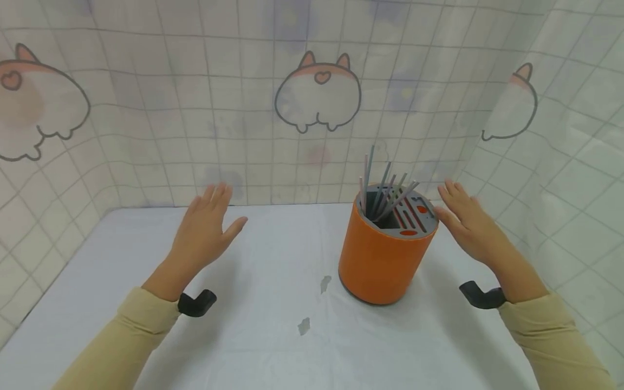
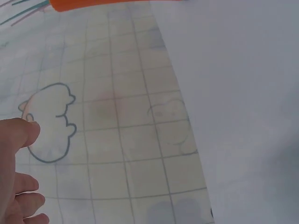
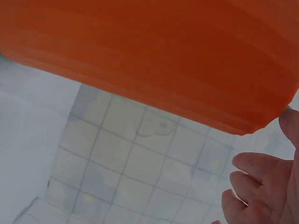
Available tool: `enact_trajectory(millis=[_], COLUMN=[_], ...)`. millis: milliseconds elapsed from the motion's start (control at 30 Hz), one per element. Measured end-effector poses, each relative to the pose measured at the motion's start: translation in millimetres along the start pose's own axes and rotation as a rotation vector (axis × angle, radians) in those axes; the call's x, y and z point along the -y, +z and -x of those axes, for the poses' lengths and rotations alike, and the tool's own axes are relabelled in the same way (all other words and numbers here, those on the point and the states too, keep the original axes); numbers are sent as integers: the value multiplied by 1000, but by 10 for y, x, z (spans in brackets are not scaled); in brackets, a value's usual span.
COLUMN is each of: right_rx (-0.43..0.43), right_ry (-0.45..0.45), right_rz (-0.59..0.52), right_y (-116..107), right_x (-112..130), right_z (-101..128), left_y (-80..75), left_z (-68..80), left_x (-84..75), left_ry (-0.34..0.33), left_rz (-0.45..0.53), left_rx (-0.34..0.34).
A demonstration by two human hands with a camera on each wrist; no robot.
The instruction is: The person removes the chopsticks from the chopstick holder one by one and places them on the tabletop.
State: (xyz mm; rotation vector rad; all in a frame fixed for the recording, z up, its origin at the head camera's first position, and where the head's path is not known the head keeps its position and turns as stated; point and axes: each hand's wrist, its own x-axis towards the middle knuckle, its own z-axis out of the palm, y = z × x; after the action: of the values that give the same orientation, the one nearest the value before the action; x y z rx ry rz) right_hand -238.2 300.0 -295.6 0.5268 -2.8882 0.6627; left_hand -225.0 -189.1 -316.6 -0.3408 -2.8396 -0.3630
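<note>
Fingers of our right hand (image 1: pixel 469 225) lie straight and loosely spread, holding nothing; the hand hovers just beside the holder (image 1: pixel 382 254), its thumb side at the upper right rim, and from the head view we cannot tell whether skin meets the rim. In the right wrist view the fingers (image 3: pixel 254 186) curl a little near the holder's (image 3: pixel 154 60) orange wall, with the thumb tip up against its edge.

Our left hand (image 1: pixel 205 233) is also spread and holds nothing, palm turned inward, raised over the table (image 1: pixel 273 336) well apart from the holder. The left wrist view shows only its fingertips (image 2: pixel 21 135) before the tiled backdrop (image 2: pixel 112 121).

The holder stands upright on the table, right of centre and towards the back, nearer our right hand than our left. It is an orange cylinder with a grey slotted top, and a bunch of thin grey sticks (image 1: pixel 382 189) leans out of its rear compartment.

A white cloth covers the table, with two small grey marks (image 1: pixel 314 306) left of the holder's base. Both wrists carry a black strap (image 1: pixel 196 303), and beige sleeves (image 1: pixel 112 346) cover our forearms. The backdrop (image 1: pixel 312 97), a checked sheet printed with cartoon animals, closes in the table on three sides.
</note>
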Motion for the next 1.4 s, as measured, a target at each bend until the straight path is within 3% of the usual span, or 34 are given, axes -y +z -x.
enact_trajectory(millis=[467, 833, 1100, 1400], right_rx=[94, 152, 134, 137], right_ry=[-71, -46, -150, -170], right_rz=[-18, 6, -27, -37], right_y=[-18, 51, 61, 122], right_x=[350, 464, 507, 547], right_z=[-129, -197, -226, -275], left_y=[13, 82, 86, 137], left_z=[-231, -363, -408, -455], left_x=[-462, -929, -1266, -1525], left_ry=[103, 195, 231, 309], left_rz=[74, 189, 298, 403], left_rx=[-55, -62, -23, -51])
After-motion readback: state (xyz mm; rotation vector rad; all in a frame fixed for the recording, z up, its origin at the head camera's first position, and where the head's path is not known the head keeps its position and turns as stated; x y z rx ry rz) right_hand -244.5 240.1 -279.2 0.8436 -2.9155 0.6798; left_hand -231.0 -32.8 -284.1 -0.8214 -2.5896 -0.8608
